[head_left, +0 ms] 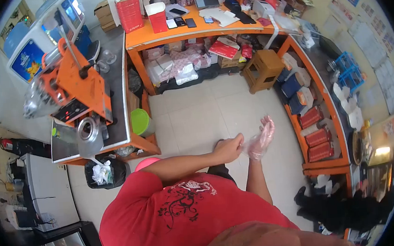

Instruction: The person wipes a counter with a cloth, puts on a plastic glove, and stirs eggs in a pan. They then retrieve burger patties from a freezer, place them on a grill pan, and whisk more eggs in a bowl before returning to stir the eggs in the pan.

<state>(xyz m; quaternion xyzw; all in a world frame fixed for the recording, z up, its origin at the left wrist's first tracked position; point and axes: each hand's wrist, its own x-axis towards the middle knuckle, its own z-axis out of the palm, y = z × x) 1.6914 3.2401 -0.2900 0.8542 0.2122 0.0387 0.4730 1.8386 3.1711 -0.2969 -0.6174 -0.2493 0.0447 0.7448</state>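
My left hand is closed in front of my body, fingers pinching the loose edge of a clear plastic glove. That thin, crinkled glove covers my right hand. My right hand is held up with the palm flat and the fingers stretched out, and nothing lies in it. Both hands are above the pale tiled floor, close beside each other at about waist height. The sleeves of my red T-shirt leave the forearms bare.
An orange sealing machine stands on the left counter, above a black-lined bin. Phones and red boxes sit on the orange desk. A brown stool is by the right shelf, which holds several boxes.
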